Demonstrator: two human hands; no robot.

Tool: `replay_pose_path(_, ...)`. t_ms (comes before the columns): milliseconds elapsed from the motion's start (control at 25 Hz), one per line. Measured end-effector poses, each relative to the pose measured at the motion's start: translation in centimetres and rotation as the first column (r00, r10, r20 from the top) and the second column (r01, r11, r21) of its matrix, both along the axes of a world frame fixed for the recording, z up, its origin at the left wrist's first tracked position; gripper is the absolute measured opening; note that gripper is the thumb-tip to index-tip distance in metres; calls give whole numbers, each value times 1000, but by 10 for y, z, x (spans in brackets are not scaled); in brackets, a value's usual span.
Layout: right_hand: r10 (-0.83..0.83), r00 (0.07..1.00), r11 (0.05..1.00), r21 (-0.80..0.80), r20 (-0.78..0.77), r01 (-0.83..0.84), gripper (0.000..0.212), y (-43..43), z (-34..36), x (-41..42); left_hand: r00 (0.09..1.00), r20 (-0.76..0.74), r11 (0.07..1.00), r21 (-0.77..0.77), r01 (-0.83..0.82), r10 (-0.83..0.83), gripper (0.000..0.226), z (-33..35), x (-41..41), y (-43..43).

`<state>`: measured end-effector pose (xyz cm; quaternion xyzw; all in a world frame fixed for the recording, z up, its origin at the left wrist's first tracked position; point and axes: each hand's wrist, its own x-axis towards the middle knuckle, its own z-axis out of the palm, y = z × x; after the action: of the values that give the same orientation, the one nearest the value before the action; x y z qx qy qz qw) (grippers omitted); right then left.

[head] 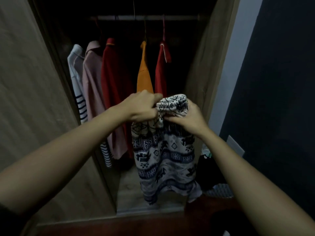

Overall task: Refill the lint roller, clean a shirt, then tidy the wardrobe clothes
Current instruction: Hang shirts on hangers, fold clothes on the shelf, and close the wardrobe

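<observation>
A white garment with a dark blue pattern (163, 159) hangs down in front of the open wardrobe, bunched at its top. My left hand (141, 106) grips the bunched top from the left. My right hand (187, 118) holds the same bunch from the right and below. Behind them, shirts hang from a rail (148, 17): a white striped one (76, 79), a pink one (92, 86), a dark red one (114, 74), an orange one (144, 75) and a second red one (162, 65). No lint roller shows.
The wardrobe's wooden door (25, 82) stands open at the left, its side panel (206, 65) at the right. A dark wall (281, 82) with a socket plate (236, 145) lies further right. Dark clothes and a pale basket (219, 189) sit low right. A reddish-brown surface (153, 225) crosses the bottom.
</observation>
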<state>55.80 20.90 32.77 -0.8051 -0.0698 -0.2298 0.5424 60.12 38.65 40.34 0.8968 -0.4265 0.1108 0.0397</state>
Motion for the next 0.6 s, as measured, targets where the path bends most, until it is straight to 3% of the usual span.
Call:
replay_pose_path(80,-29,1000,998,-60,11,30,54,-9,-9,-6,997,72,999,5,36,-36,40,-3,2,-4)
replay_pose_path(200,-167,985,951,-272,-45,149,49,-16,-52,-6,958,267,990,116,74,-103,65,-7,-1,-17)
replay_pose_path(280,-248,956,926,-330,-157,186,40,-19,-98,-5,950,303,997,50,66,-78,75,-3,3,-17)
replay_pose_path(440,-236,868,948,-302,-438,105,26,-22,-181,-20,994,101,979,-205,-10,31,78,28,23,23)
replay_pose_path(560,-264,785,936,-345,-561,68,39,-26,-233,-35,997,12,927,-370,-64,74,63,58,28,58)
replay_pose_path(600,-242,785,952,-295,-570,79,38,-26,-245,-38,995,-20,910,-403,-95,94,58,66,30,71)
